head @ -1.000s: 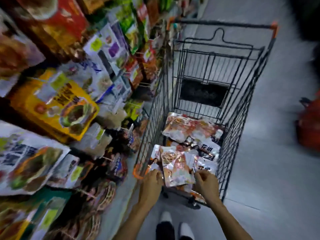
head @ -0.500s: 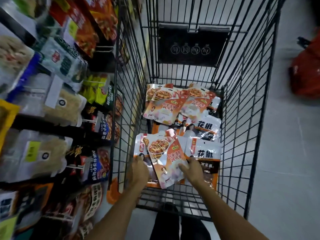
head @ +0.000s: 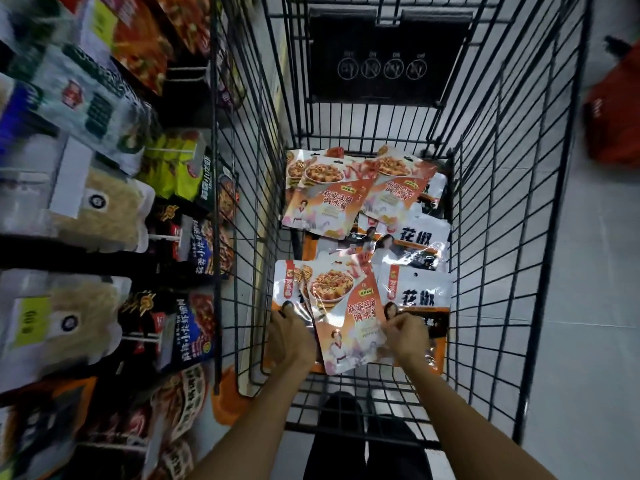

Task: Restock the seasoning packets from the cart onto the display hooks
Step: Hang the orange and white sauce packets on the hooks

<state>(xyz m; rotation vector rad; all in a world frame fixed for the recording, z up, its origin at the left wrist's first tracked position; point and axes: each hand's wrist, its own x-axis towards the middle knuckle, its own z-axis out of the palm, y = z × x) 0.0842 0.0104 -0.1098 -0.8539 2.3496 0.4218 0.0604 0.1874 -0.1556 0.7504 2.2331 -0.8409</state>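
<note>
A black wire cart holds several seasoning packets. Nearest me lies an orange-and-white tofu-sauce packet, tilted on top of other packets. My left hand grips the left edge of the near stack, fingers over a white-and-orange packet. My right hand pinches the right edge of the tofu-sauce packet, over a white peppercorn packet. More tofu-sauce packets lie at the cart's far end. Display hooks with hanging packets line the shelving on the left.
Hanging goods fill the left side: noodle bags, dark crayfish-seasoning packs, green packs. A black sign panel hangs on the cart's far wall. A red basket sits on the pale floor at right. My dark shoes show under the cart.
My view has swung down and closer over the cart. Both hands have gone from the cart's near rim down onto the near stack and now hold its edges.
</note>
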